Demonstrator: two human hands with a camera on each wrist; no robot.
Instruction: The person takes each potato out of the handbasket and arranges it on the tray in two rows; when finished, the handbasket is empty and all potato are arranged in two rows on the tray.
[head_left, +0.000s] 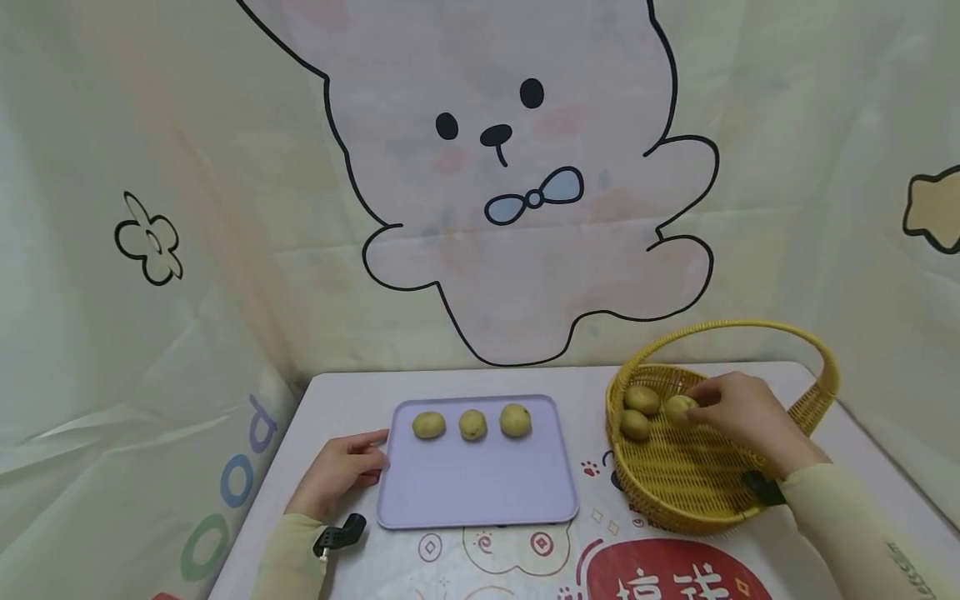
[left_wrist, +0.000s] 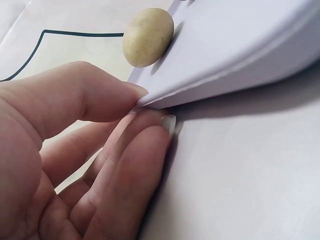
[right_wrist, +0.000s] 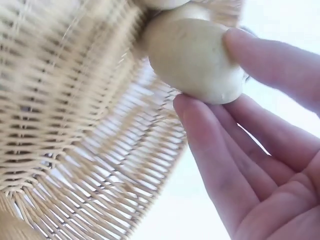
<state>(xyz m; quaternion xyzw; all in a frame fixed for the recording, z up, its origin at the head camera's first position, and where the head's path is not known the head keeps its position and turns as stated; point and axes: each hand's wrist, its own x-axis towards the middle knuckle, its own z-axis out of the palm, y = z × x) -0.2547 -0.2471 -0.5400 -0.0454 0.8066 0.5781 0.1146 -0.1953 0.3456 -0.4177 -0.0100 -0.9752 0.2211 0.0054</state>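
on the desk [head_left: 352, 404], a strip of surface separates the lilac tray [head_left: 477, 487] from the wicker basket [head_left: 686, 475]; three potatoes [head_left: 472, 425] line the tray's far edge, its open surface showing nearer the person. the left hand [head_left: 341, 471] pinches the tray's left edge. the right hand [head_left: 746, 417] pinches one potato [head_left: 680, 410] within the basket's rim, near two others [head_left: 635, 425]. only the left wrist view clearly shows thumb above the tray rim, fingers below.
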